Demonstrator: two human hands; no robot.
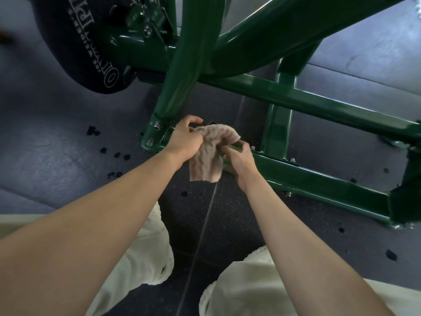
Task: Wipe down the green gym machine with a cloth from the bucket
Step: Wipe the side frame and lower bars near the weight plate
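Dark speckled rubber floor (68, 160) fills the scene, with a thin seam (198, 247) running away from the viewer between the knees of a person in pale cream trousers (250, 293). Small black crumbs (103, 149) lie scattered on the mat to the left and right.

Two bare forearms reach forward from the bottom edge. The left hand (185, 139) has its fingers curled and pinches the upper left of a pinkish-beige ribbed cloth (207, 160). The right hand (239, 160) pinches the cloth's right edge between thumb and fingers. The cloth is bunched at the top between the two hands, and its long side hangs from there back toward the person, ending in a loose lower edge.

Directly behind the cloth is the low base rail (319, 181) of the green machine. It lies on the floor and runs slantwise from a bolted foot plate (152, 137) on the left to a nearer end on the right. Whether the cloth touches the rail cannot be told.

From the foot plate a green post (180, 71) leans up and away. Farther off, a second green bar (330, 106) runs roughly alongside the base rail, joined to it by a short cross piece. At the far left hangs a black weight plate (75, 42) with white lettering.
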